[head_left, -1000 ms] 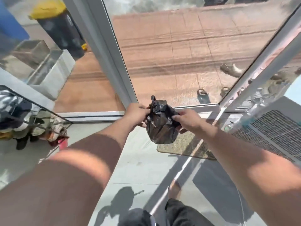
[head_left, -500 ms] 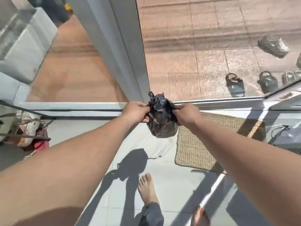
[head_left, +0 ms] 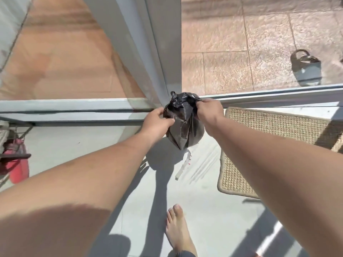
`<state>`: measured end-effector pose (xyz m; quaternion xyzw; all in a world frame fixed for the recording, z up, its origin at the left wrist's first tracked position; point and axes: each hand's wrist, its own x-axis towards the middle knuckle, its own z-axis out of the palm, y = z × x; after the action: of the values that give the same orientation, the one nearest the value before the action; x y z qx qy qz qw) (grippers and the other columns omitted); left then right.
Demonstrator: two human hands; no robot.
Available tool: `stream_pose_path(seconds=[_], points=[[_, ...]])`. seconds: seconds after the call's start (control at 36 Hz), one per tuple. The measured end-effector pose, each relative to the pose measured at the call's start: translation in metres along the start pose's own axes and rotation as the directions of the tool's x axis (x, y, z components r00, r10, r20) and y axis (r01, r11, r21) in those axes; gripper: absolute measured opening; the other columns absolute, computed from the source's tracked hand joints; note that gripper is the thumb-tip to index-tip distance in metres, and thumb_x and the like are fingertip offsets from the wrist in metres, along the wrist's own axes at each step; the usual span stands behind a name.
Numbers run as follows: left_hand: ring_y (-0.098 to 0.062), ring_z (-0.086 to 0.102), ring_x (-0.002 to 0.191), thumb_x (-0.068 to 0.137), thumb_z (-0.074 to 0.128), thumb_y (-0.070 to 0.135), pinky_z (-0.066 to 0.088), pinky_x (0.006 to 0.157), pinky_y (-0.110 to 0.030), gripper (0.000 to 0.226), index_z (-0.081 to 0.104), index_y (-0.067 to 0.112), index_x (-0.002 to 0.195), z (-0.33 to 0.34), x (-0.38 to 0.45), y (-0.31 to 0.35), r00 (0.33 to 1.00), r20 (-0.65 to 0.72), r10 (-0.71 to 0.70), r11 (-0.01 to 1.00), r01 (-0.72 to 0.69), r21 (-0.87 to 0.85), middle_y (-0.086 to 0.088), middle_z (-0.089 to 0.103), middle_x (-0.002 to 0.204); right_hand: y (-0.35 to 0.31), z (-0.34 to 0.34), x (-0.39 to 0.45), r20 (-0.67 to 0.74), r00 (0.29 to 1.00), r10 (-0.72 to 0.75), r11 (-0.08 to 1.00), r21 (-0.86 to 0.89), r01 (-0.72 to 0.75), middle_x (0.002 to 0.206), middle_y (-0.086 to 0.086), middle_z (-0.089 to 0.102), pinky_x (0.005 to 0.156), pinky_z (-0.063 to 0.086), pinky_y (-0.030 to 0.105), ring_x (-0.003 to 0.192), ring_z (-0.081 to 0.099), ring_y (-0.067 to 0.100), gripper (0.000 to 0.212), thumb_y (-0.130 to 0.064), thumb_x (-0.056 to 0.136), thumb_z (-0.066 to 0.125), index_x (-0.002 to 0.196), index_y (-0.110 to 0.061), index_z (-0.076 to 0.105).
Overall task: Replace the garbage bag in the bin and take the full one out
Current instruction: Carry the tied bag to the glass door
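Both hands, left hand [head_left: 156, 125] and right hand [head_left: 209, 110], still pinch the knotted black garbage bag [head_left: 182, 127], now nearer the door frame [head_left: 163, 58], woven mat [head_left: 274, 143] at right.

- Hard, bright sunlight floods the scene; the pale floor [head_left: 213, 210] is close to washed out.
- Shadows are dark and sharp-edged: the arms' shadows stripe the floor, and a rounded one lies under the black bag [head_left: 182, 125].
- Shade covers the near left forearm at the lower left.
- The glass panel [head_left: 65, 52] at upper left is hazy with soft reflections.
- Wide-angle distortion bends the door frame [head_left: 148, 43] and swells the forearms at the edges.
- The paving outside looks slightly smeared.
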<state>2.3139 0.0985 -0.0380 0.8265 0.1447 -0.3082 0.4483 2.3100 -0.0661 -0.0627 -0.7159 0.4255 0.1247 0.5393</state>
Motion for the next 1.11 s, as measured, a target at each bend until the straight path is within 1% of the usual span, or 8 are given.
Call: stream_pose_path(seconds=[0.08,0.14,0.25,0.44,0.53,0.67,0.89,1.11], points=[[-0.026,0.058,0.12,0.077,0.071,0.043,0.047,0.102,-0.036,0.069,0.054,0.01,0.135,0.012,0.011,-0.01,0.994,-0.095,-0.048,0.988,0.061,0.14,-0.005,0.059,0.133,-0.013,0.004,0.0,-0.04,0.998,-0.05,0.997,0.06,0.052,0.068,0.004,0.066,0.075,0.054,0.039,0.074,0.065,0.033,0.022,-0.024,0.076,0.048,0.064,-0.018,0.065],[-0.031,0.065,0.104,0.074,0.069,0.052,0.058,0.085,-0.043,0.064,0.062,0.005,0.117,0.018,0.016,-0.014,0.985,-0.064,-0.161,0.98,0.168,0.108,-0.009,0.067,0.112,-0.023,0.004,-0.004,-0.05,0.996,-0.069,0.991,0.115,0.075,0.075,0.005,0.065,0.083,0.054,0.038,0.078,0.064,0.028,0.023,-0.02,0.086,0.05,0.068,-0.019,0.064],[-0.03,0.07,0.091,0.087,0.065,0.033,0.063,0.064,-0.039,0.047,0.059,0.002,0.121,0.034,0.04,-0.019,0.941,0.106,-0.321,0.917,0.336,-0.215,-0.013,0.067,0.117,-0.022,0.012,0.007,-0.014,0.996,-0.091,0.977,0.191,0.092,0.086,0.008,0.066,0.091,0.053,0.036,0.089,0.065,0.028,0.018,-0.014,0.093,0.05,0.093,-0.017,0.068],[-0.027,0.071,0.096,0.096,0.037,0.011,0.06,0.082,-0.043,0.034,0.062,0.01,0.12,0.066,0.082,-0.008,0.937,0.065,-0.342,0.83,0.334,-0.448,-0.011,0.072,0.11,-0.009,0.015,0.029,0.261,0.965,-0.027,0.974,0.223,-0.033,0.093,0.011,0.059,0.067,0.053,0.032,0.079,0.056,0.021,0.015,-0.008,0.097,0.045,0.102,-0.013,0.058],[-0.025,0.069,0.087,0.096,0.033,0.01,0.059,0.078,-0.04,0.038,0.064,0.01,0.118,0.072,0.092,-0.015,0.935,0.038,-0.354,0.837,0.334,-0.434,-0.01,0.073,0.109,0.01,0.013,0.041,0.322,0.946,-0.036,0.995,0.1,0.004,0.113,0.007,0.061,0.093,0.05,0.041,0.091,0.058,0.018,0.038,-0.016,0.096,0.046,0.134,-0.014,0.048],[-0.023,0.066,0.076,0.095,0.036,0.012,0.059,0.06,-0.032,0.035,0.065,0.009,0.115,0.066,0.088,-0.04,0.922,-0.007,-0.387,0.854,0.355,-0.381,-0.009,0.072,0.104,0.038,0.006,0.041,0.347,0.937,-0.043,0.998,-0.033,0.058,0.109,0.021,0.069,0.093,0.048,0.052,0.084,0.053,0.021,0.027,-0.017,0.094,0.05,0.116,-0.007,0.062],[-0.021,0.066,0.07,0.093,0.042,0.013,0.061,0.072,-0.039,0.031,0.068,0.011,0.109,0.051,0.072,-0.068,0.921,0.011,-0.389,0.884,0.376,-0.279,-0.005,0.071,0.088,0.052,0.015,0.028,0.342,0.939,-0.03,0.999,-0.017,0.038,0.107,0.018,0.072,0.095,0.054,0.042,0.082,0.062,0.021,0.01,-0.014,0.09,0.062,0.097,-0.014,0.069],[-0.019,0.065,0.067,0.095,0.041,0.01,0.059,0.075,-0.036,0.027,0.067,0.011,0.102,0.057,0.03,-0.091,0.92,0.061,-0.387,0.907,0.392,-0.155,-0.003,0.069,0.082,0.078,0.017,0.008,0.282,0.959,-0.02,0.965,-0.245,0.092,0.092,0.019,0.074,0.084,0.057,0.048,0.091,0.07,0.036,0.029,-0.028,0.091,0.057,0.086,-0.003,0.071]])
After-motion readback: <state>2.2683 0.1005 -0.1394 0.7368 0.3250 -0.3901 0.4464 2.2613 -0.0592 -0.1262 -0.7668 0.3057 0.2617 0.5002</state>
